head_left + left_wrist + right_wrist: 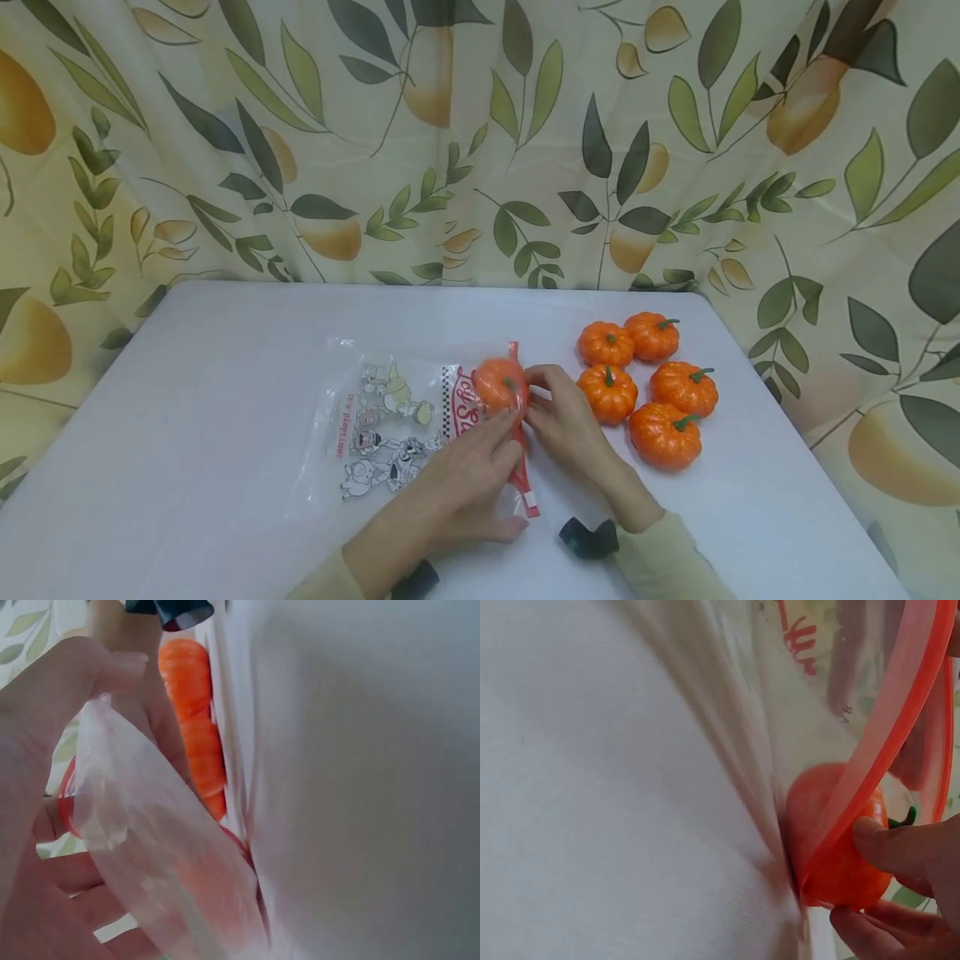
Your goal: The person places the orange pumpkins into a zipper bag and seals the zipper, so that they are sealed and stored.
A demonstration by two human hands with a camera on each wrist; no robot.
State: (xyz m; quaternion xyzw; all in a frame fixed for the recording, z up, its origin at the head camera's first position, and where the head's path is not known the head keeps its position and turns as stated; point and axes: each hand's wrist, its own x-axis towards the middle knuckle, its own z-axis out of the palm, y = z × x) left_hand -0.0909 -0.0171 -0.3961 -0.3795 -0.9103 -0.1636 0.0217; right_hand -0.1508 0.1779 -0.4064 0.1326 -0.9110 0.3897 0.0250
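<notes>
A clear zip bag (390, 425) with a red zip edge and cartoon prints lies on the table, its mouth to the right. My left hand (468, 479) holds the upper layer near the red edge; the left wrist view shows film between thumb and fingers (86, 881). At the parted mouth, my right hand (570, 429) grips a small orange pumpkin (498, 385) with a green stem. In the right wrist view, thumb and fingertips are on that pumpkin (847, 862), which sits partly behind the clear film, the red edge (885, 757) crossing it.
Several more orange pumpkins (663, 436) stand grouped on the white table (202, 433), right of my right hand. A leaf-and-fruit patterned curtain (480, 150) hangs behind the table's far edge. Dark wrist mounts (588, 539) sit close to both wrists.
</notes>
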